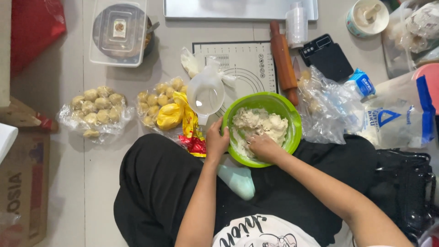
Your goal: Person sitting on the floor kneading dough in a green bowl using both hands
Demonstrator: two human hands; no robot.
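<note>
The right hand (261, 145) hides its fingers in the dough (258, 126) inside the green bowl (292, 114). Above the bowl, the metal tray (238, 9) is cut off by the top edge. The bowl's near rim is hidden under both hands.

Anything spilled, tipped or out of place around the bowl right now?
Nothing spilled. The green bowl sits upright, the left hand gripping its rim, the right hand in the dough. The only oddity: the rolling pin lies half off the mat.

One green bowl (292, 120), one rolling pin (283, 57), two dough-ball bags (97, 112).
</note>
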